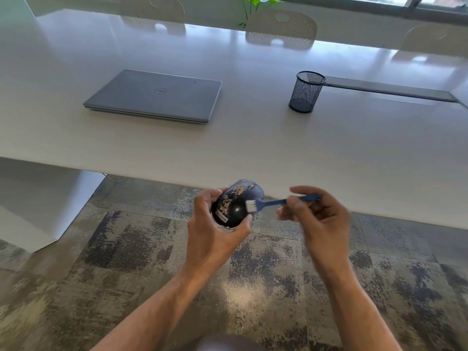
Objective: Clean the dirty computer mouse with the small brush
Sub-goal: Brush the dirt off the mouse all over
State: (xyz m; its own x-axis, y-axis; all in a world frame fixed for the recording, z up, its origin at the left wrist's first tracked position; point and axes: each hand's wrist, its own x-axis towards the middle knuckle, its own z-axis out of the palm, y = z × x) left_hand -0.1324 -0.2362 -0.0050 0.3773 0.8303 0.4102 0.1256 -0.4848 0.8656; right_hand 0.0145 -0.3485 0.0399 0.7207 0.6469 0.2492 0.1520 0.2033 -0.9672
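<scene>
Head view: left hand (215, 231) curled round a dark computer mouse (234, 203), thumb on the near side, fingers wrapped behind; held in the air just off the near edge of the white table (177, 148), above patterned carpet (126, 262). Tan crumbs and specks across the mouse's upper shell; white label near its lower end. Right hand (316, 214) pinching the blue handle of a small brush (276, 201), remaining fingers loosely curled, somewhat blurred. White bristles touching the mouse's right side, seemingly on the cleaner glossy patch. Farther back on the table: closed grey laptop (154, 96), black mesh pen cup (306, 91) well to its right, chairs (281, 29) along the far edge
</scene>
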